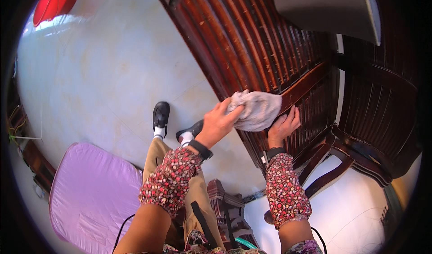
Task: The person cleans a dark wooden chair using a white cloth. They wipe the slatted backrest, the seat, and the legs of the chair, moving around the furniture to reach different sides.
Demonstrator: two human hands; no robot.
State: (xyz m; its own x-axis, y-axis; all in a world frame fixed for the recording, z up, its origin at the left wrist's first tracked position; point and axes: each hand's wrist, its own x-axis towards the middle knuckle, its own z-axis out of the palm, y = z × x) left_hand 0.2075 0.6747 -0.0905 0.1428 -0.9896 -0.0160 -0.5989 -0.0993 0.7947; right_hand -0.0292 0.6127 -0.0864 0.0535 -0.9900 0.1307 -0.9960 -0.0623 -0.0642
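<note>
A pale, crumpled cloth [259, 110] is gripped at its left side by my left hand [219, 122]. It drapes over the end of a dark red-brown wooden bench [229, 44] with a slatted seat, hiding part of the armrest [305, 82]. My right hand [284, 124] rests against the bench just right of the cloth, fingers spread over the wood below the armrest rail. Whether its thumb touches the cloth is hidden. Both forearms wear flowered sleeve covers and dark wristbands.
A purple quilted folding panel [98, 193] stands at lower left. A red plastic bucket [57, 1] is at the far upper left. A second slatted wooden seat [378, 102] adjoins on the right. More carved dark wood [229, 206] sits beside my legs. A grey panel [327, 11] overhangs the bench.
</note>
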